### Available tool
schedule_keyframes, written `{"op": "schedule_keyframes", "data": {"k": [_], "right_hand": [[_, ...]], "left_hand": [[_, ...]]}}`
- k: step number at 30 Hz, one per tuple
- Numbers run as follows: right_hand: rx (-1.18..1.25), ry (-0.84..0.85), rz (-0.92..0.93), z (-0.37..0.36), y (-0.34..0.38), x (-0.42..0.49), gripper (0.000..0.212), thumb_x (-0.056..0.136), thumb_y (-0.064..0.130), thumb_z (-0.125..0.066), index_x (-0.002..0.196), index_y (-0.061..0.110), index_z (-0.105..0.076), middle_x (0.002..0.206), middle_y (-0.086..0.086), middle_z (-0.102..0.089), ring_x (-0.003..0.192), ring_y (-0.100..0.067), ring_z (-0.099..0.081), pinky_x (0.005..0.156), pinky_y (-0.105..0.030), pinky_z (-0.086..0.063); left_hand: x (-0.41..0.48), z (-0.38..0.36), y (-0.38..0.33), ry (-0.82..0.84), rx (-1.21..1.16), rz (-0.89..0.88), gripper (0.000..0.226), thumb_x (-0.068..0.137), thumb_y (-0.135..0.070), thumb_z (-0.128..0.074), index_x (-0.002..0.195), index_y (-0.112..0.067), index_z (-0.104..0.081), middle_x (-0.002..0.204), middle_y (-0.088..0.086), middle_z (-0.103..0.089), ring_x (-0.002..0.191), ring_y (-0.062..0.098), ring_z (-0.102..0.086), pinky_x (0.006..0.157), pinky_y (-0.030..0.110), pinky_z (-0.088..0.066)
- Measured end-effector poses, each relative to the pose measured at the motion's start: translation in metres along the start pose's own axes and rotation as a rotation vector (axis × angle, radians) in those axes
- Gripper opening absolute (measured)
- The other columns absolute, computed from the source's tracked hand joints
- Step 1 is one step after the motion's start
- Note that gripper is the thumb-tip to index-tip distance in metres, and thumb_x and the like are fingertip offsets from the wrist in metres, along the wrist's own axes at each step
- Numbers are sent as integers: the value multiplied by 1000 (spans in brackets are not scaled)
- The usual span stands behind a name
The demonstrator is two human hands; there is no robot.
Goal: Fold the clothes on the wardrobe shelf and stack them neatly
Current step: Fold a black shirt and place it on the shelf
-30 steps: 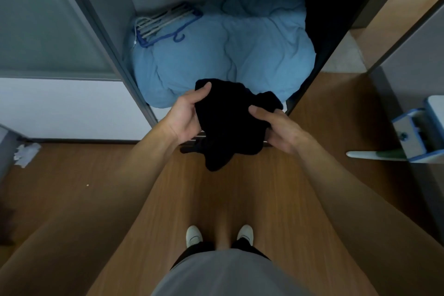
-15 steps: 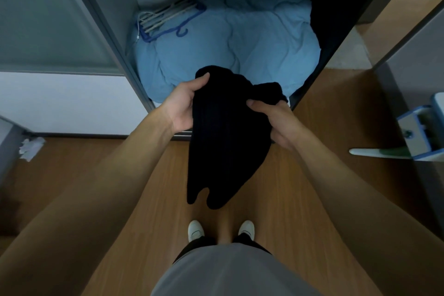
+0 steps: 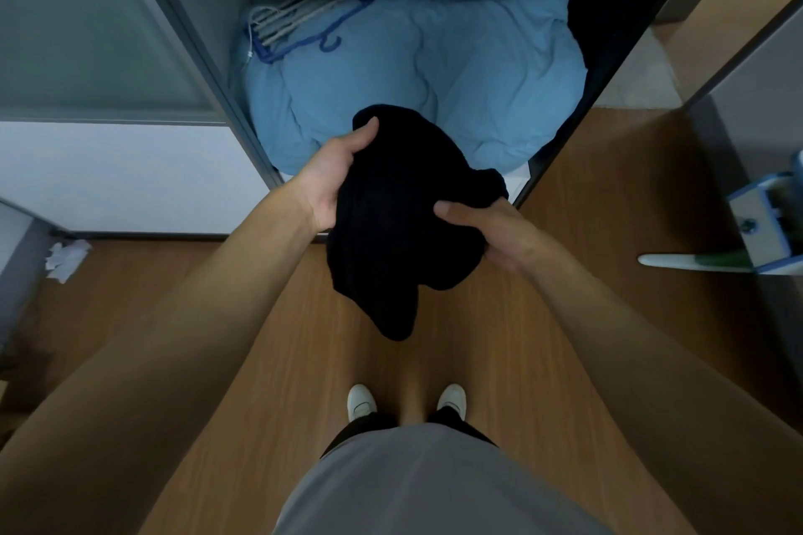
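Black garment [image 3: 404, 230], tail shorter now, gripped between left hand [image 3: 329, 187] and right hand [image 3: 493, 230]

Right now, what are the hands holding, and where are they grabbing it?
A black garment. The left hand grips its upper left edge, the right hand its right side; the bottom hangs free.

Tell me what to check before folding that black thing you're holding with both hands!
1. Left hand grips the black knitted garment: ok.
2. Right hand grips it too: ok.
3. Garment spread flat for folding: not ok, it is bunched, with one end dangling.
4. Blue and white plastic hangers out of the way, lying on the light blue quilt: ok.
5. Neat stack to add it to: cannot tell, none in view.
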State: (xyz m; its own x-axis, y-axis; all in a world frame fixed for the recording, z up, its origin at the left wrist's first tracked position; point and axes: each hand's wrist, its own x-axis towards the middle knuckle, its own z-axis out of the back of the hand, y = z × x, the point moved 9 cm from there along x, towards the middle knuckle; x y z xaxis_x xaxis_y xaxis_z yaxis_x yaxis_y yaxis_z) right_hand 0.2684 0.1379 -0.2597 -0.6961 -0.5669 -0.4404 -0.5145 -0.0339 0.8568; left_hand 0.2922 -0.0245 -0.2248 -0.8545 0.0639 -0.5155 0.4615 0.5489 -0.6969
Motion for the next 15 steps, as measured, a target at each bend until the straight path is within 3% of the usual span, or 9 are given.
{"op": "schedule_keyframes", "data": {"k": [3,7,10,12,15], "right_hand": [[0,-65,14,0,7,-1,46,84,17,-80,126,8,-65,117,-9,-74,111,-22,-70,101,-38,-53],[65,-144,-39,3,19,-2,38,85,17,-79,118,4,-69,106,-10,-77,100,-23,-74,85,-35,-60],[125,-220,-109,12,20,-5,36,85,13,-78,117,1,-69,102,-14,-77,94,-27,-75,81,-41,-62],[181,-224,-124,16,19,-6,35,86,13,-77,118,1,-69,108,-15,-75,98,-29,-74,86,-44,-60],[318,-109,-74,18,18,-10,28,87,22,-76,111,8,-76,118,-12,-73,107,-25,-71,86,-36,-60]], "left_hand": [[2,9,0,-30,-48,-15,57,99,-55,-47,109,-7,-75,111,16,-74,100,28,-73,73,36,-61],[-6,21,20,104,-52,-17,59,89,-64,-52,120,-18,-74,133,9,-65,122,25,-62,90,35,-57],[-12,20,45,175,133,36,45,83,-48,-69,121,-25,-72,133,5,-65,124,22,-62,91,30,-56],[-7,21,43,81,239,-39,33,88,-32,-72,120,-22,-71,125,6,-70,117,22,-66,85,27,-57],[0,13,29,-52,173,-150,28,95,-24,-67,120,-13,-69,118,9,-73,111,25,-69,81,31,-58]]}}
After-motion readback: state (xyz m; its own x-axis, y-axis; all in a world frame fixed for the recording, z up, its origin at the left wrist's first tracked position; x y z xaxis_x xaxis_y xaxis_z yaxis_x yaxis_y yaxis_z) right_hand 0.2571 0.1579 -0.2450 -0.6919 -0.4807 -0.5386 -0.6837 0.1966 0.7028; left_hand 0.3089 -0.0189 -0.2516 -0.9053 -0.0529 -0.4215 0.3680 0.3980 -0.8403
